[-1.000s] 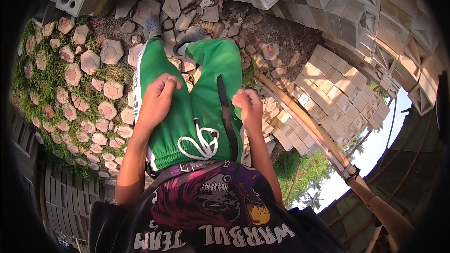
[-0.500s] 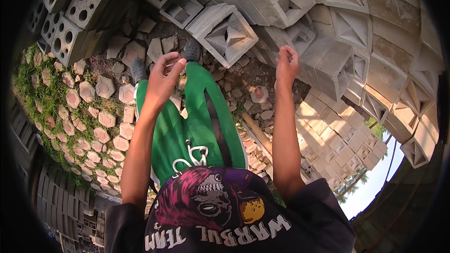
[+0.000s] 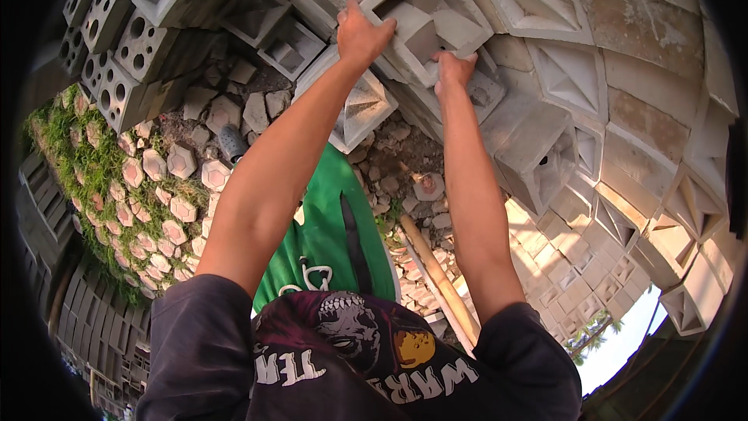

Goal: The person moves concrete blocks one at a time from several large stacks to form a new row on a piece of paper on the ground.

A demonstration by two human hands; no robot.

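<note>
Up on the stack of blocks (image 3: 623, 70), the left hand (image 3: 360, 31) and right hand (image 3: 453, 70) curl tight around opposite sides of one hollow grey block (image 3: 425, 19), so it stays level.

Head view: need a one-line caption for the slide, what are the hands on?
Left hand and right hand grip a grey hollow concrete block on the stacked pile.

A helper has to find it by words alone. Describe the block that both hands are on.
Start at the stack of pale concrete blocks across the top. Near its left end, the hollow decorative block sits tilted at the front. Unlike its neighbours, it has the left hand on its left edge and the right hand on its lower rim.
</note>
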